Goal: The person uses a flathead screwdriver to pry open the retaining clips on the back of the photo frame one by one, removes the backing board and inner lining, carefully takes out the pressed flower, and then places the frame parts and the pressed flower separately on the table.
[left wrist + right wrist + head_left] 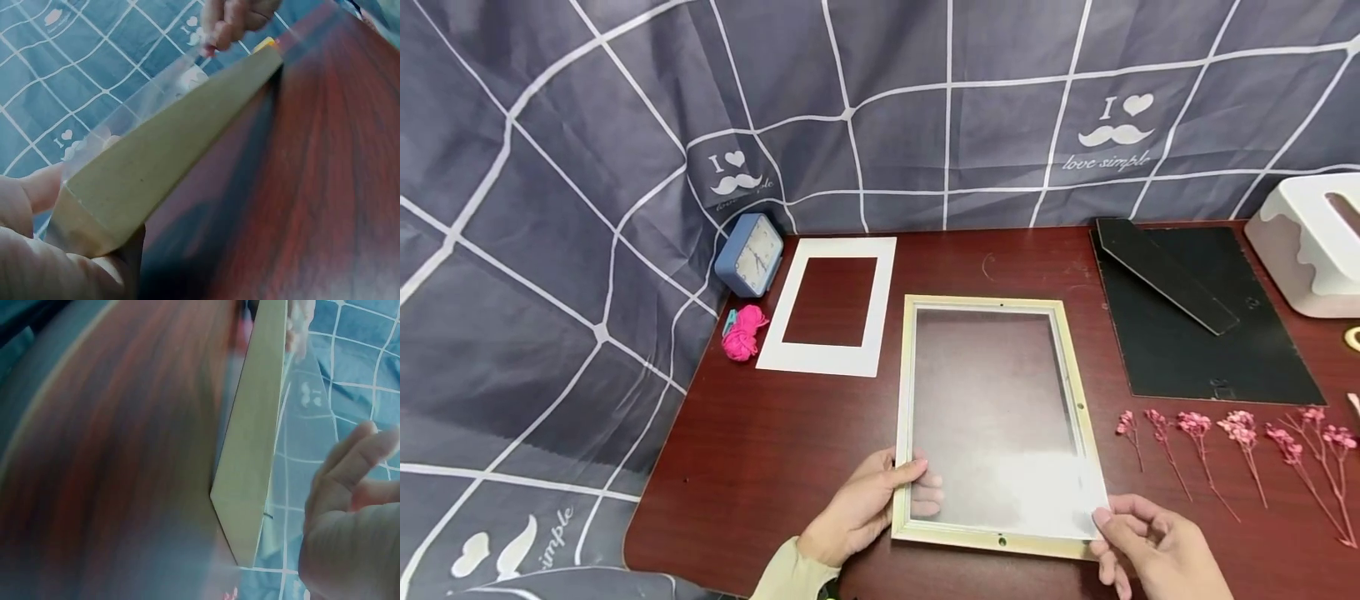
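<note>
My left hand (868, 500) grips the left side of a pale wooden picture frame (906, 375) near its lower corner, thumb on top and fingers underneath. The frame is tilted up off the table in the left wrist view. A clear sheet (992, 392) lies over the frame's opening, and its edge (140, 100) stands above the wood. At the lower right corner my right hand (1150, 537) pinches the sheet between thumb and fingers. The right wrist view shows that hand (350, 494) apart from the frame's wooden side (250, 425).
A white mat (817, 359), blue clock (752, 254) and pink yarn (743, 335) lie at the left of the red-brown table (760, 450). Rightward are a black backing board (1210, 358) with its stand, several pink dried flowers (1240, 429) and a white box (1300, 242). Grey checked cloth (895, 150) hangs behind.
</note>
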The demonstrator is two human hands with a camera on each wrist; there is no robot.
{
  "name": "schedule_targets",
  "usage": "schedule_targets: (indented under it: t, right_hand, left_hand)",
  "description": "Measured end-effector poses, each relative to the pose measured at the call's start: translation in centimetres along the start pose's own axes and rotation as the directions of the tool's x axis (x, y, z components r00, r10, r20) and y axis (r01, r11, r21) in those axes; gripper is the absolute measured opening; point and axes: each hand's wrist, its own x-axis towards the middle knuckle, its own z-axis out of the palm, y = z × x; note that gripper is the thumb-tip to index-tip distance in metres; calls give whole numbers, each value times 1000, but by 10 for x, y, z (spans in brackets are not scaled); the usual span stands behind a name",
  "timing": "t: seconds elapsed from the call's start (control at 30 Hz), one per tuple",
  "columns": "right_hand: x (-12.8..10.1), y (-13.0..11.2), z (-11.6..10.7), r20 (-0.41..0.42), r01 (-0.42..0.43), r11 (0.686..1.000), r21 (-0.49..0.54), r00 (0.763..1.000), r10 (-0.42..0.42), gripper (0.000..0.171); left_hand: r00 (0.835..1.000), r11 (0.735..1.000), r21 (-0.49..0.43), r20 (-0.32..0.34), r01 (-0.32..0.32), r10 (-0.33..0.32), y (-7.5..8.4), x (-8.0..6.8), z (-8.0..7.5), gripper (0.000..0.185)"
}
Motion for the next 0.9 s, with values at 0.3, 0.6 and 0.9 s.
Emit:
schedule_targets:
  t: [0.3,0.6,0.9]
  right_hand:
    - [-2,9,-12,-76,141,984,107,988,-133,11]
    - [-5,2,-43,-95,304,946,117,951,-294,21]
    - [28,-58,-99,-101,535,844,-38,838,-536,37]
  left_hand:
    - [999,996,86,-30,-32,35,1,-7,1,36]
    - [982,939,326,-116,-106,151,3,-12,-3,42]
    - [955,749,654,-144,-104,258,13,-27,-14,33]
